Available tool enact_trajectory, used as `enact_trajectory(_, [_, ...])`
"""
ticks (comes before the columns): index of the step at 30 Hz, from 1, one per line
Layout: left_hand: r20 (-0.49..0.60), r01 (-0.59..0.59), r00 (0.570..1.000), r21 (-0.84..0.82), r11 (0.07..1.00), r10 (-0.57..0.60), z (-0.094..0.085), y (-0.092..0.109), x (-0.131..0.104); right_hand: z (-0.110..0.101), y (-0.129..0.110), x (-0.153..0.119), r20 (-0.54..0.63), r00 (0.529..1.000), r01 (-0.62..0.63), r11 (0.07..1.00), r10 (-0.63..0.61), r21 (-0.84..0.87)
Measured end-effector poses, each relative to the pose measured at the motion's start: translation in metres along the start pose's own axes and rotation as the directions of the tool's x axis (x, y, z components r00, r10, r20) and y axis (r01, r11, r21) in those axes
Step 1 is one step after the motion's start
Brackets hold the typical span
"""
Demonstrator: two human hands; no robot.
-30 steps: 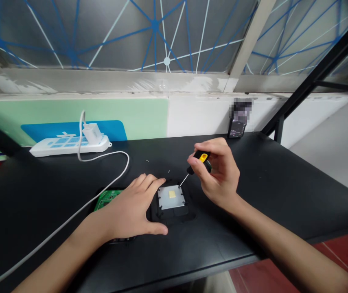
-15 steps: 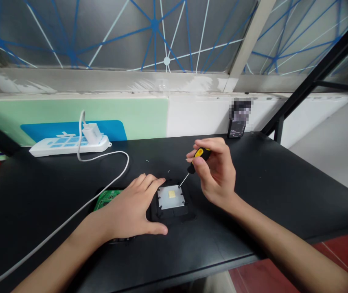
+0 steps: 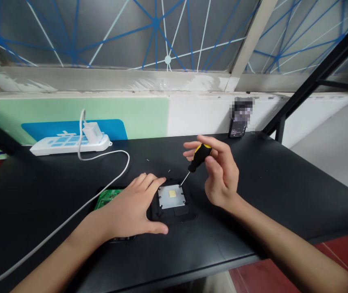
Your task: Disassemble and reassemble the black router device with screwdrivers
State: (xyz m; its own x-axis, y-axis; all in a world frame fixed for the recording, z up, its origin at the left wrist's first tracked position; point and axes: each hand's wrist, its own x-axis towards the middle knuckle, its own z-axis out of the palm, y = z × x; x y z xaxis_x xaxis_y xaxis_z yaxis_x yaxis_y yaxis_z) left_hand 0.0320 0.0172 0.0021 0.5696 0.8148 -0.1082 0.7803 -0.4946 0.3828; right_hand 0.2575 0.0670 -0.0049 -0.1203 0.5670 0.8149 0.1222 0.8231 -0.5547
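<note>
My right hand (image 3: 222,175) grips a black and yellow screwdriver (image 3: 200,156) by its handle, fingers around the upper part. The screwdriver leans, its tip at the upper right corner of a silver metal plate (image 3: 165,200) with a pale yellow square pad (image 3: 173,193) in its middle. This plate sits in a flat black casing (image 3: 174,212), with several dark screws or holes along its edges. My left hand (image 3: 131,209) lies spread, fingers at the casing's left side. Partly hidden beneath it is a green circuit board (image 3: 108,196) in a dark frame.
A white power strip (image 3: 70,144) with a plugged-in charger (image 3: 93,132) stands at the back left; its white cable (image 3: 70,219) runs across the black table (image 3: 283,191). A phone (image 3: 237,126) leans on the wall. Two tiny screw-like pieces lie behind the casing.
My right fingers have shifted on the screwdriver handle, the thumb moving right and the index finger lifting slightly. The screwdriver tip stays at the plate's corner; my left hand has not moved.
</note>
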Motion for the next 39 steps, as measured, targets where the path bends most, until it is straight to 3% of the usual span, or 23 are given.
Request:
enact_trajectory(8, [-0.045,-0.026,0.999,-0.021,0.999,0.025,0.002,-0.002,0.0,0.001,0.006,0.001,-0.026,0.999,0.024,0.989,-0.028,-0.145])
enact_trajectory(15, [-0.018,-0.006,1.0,-0.02,1.0,0.006,0.0,0.0,0.001,-0.004,0.017,0.007,-0.18,0.983,-0.045,0.992,0.024,-0.116])
enact_trajectory(23, [-0.001,-0.005,1.0,-0.004,1.0,0.005,-0.002,0.001,0.0,-0.001,0.028,0.009,-0.234,0.968,-0.089,0.996,0.094,0.029])
enact_trajectory(39, [-0.017,-0.026,1.0,-0.005,1.0,0.026,-0.001,0.0,0.001,0.011,0.029,0.001,-0.097,0.949,-0.282,0.943,0.301,0.175])
